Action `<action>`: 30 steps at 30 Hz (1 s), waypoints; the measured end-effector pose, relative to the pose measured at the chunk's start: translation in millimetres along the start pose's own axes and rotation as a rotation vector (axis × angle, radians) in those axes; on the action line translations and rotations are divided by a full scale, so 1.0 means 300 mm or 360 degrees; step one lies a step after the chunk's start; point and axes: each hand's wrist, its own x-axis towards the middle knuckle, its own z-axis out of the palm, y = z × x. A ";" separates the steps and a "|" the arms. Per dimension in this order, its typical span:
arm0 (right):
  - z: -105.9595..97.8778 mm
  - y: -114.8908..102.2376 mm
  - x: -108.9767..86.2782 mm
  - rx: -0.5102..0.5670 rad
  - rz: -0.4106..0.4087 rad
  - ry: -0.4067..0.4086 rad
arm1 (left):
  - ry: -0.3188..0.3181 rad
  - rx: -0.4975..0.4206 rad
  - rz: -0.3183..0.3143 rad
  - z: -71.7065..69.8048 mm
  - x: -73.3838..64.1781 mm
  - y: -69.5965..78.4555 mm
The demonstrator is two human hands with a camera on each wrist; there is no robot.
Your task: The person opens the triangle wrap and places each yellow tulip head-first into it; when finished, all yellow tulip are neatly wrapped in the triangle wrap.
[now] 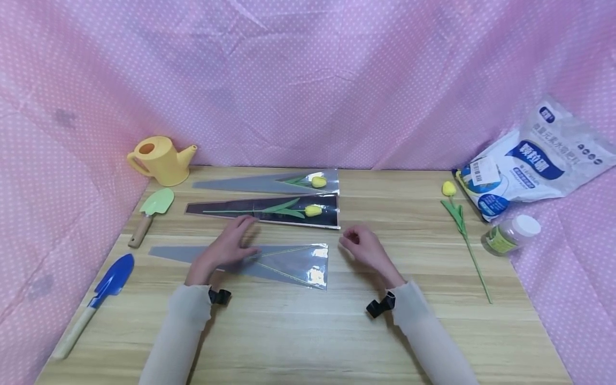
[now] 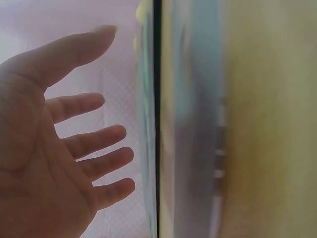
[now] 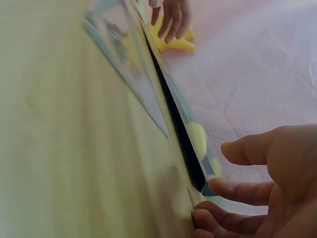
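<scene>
My left hand [image 1: 229,244] is over the nearest flower sleeve [image 1: 293,267], a clear tapered one with nothing in it. Its fingers [image 2: 94,141] spread loosely, and the palm holds nothing. To the right of the sleeves my right hand [image 1: 364,246] is low over the table, fingers loosely bent. A gap shows between its thumb and index finger [image 3: 242,191], with nothing in it. Beyond the hands lies a black-backed sleeve [image 1: 231,206] with a yellow tulip [image 1: 313,210] inside. Behind that, a clear sleeve [image 1: 236,183] contains another yellow tulip [image 1: 318,182].
A loose yellow tulip [image 1: 464,231] lies at right, beside a lidded jar [image 1: 511,235] and a white fertilizer bag [image 1: 534,160]. Along the left edge are a yellow watering can [image 1: 166,163], a green trowel [image 1: 156,203] and a blue trowel [image 1: 113,278]. Pink dotted cloth [image 1: 289,91] surrounds the table.
</scene>
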 end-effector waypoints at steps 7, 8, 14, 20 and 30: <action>0.034 -0.018 -0.087 -0.0260 -0.0102 -0.0036 | -0.0046 -0.0017 0.0071 0.055 -0.040 0.064; 0.038 -0.020 -0.099 -0.0294 -0.0117 -0.0053 | -0.0055 -0.0007 0.0094 0.065 -0.043 0.072; 0.071 -0.036 -0.156 -0.0519 -0.0151 -0.0214 | -0.0096 0.0066 0.0215 0.114 -0.059 0.112; 0.103 -0.050 -0.177 -0.0643 -0.0136 -0.0268 | -0.0198 0.0094 0.0199 0.133 -0.082 0.152; 0.129 -0.075 -0.168 -0.0768 -0.0115 -0.0203 | -0.0431 0.0016 0.0135 0.148 -0.096 0.198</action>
